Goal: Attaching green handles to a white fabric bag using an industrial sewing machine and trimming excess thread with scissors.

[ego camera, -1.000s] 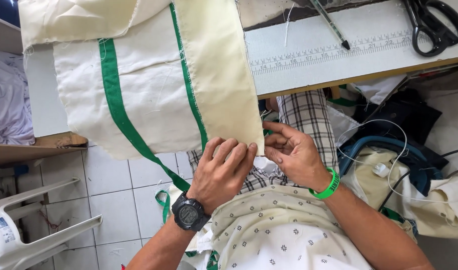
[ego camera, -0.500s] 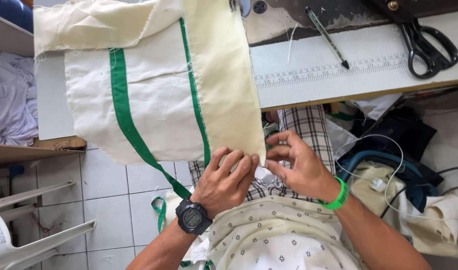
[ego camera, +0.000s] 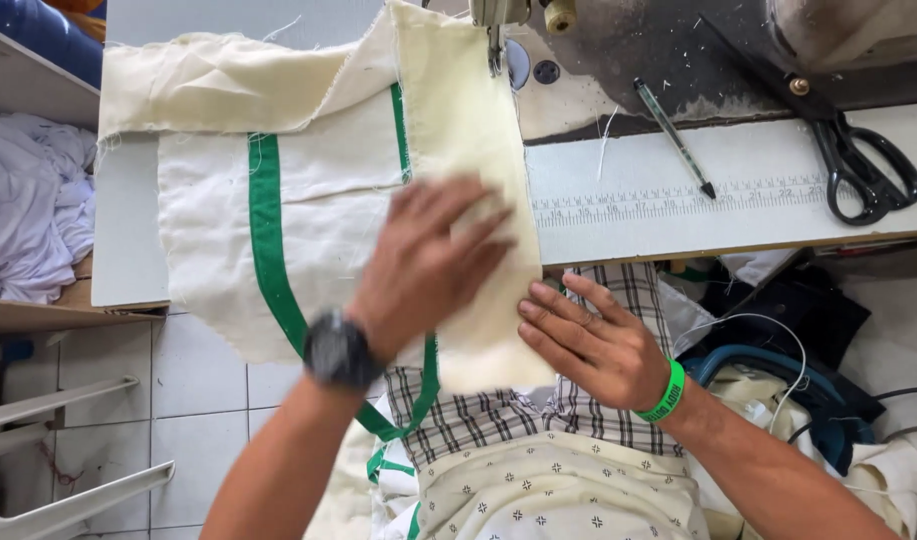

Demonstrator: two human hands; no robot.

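— What are the fingers doing?

— The left hand (ego camera: 423,270) is lying flat with its fingers spread, pressing down on the cream cloth (ego camera: 318,210). It is blurred, so I cannot tell how firmly. The right hand (ego camera: 593,340) is resting open too, fingers stretched out and slightly apart, their tips touching the near right edge of the folded strip of that cloth.

— Is either one pinching anything?

— No, both palms are facing down and nothing is being gripped.

— And where is the cloth sitting?

— It is draping over the near edge of the sewing table (ego camera: 738,215), hanging toward the person's lap. A green band (ego camera: 266,230) is running down its left part and trailing below. The far end of the folded strip is reaching up under the sewing machine (ego camera: 678,40).

— What else is lying around?

— A black watch (ego camera: 338,350) is sitting on the left wrist, a green wristband (ego camera: 668,392) on the right. Farther right on the table, a pen (ego camera: 673,135) is lying slanted, with black scissors (ego camera: 863,165) beyond it, well apart from both hands.
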